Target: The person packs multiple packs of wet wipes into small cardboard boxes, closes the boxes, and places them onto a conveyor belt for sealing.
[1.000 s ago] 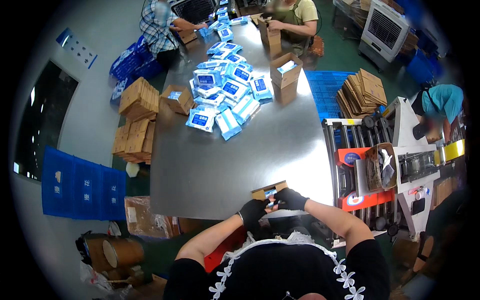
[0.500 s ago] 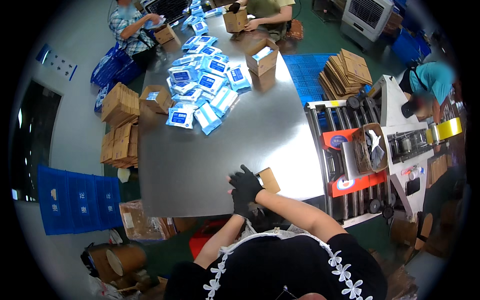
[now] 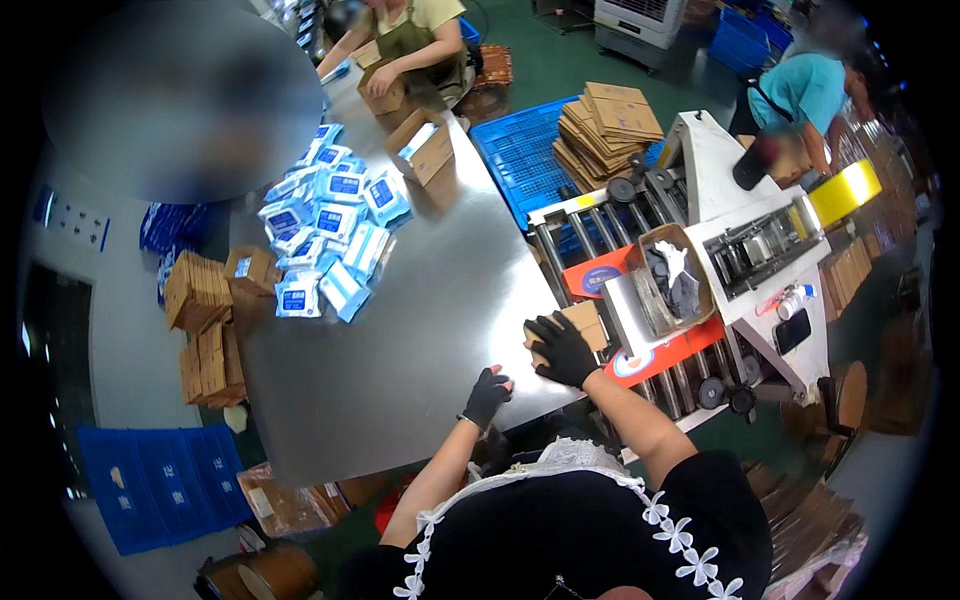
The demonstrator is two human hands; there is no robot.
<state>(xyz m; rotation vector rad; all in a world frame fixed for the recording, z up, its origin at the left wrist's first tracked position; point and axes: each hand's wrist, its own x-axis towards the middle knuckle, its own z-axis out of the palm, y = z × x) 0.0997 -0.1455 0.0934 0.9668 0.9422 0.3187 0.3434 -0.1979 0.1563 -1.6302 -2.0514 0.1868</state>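
My right hand (image 3: 561, 350), in a black glove, lies over a small closed cardboard box (image 3: 588, 322) with its fingers bent across the top and near side. The box sits at the right edge of the metal table (image 3: 430, 340), against the roller machine. To the left, my left hand (image 3: 487, 397) is held over the table near its front edge. It is gloved too, with bare fingertips, and its fingers are loosely apart with nothing in them. A pile of blue and white wipes packs (image 3: 338, 222) covers the table's far left part.
An open box of packs (image 3: 428, 155) and a smaller box (image 3: 252, 268) flank the pile. At right stands the taping machine (image 3: 745, 260) with rollers and a bin (image 3: 668, 275). Flat cartons (image 3: 605, 130) lie on a blue pallet (image 3: 515, 140). Co-workers stand beyond.
The small box has moved right to the machine's edge under my right hand. My hands, formerly close together, are now apart. The whole view has swung to the right.
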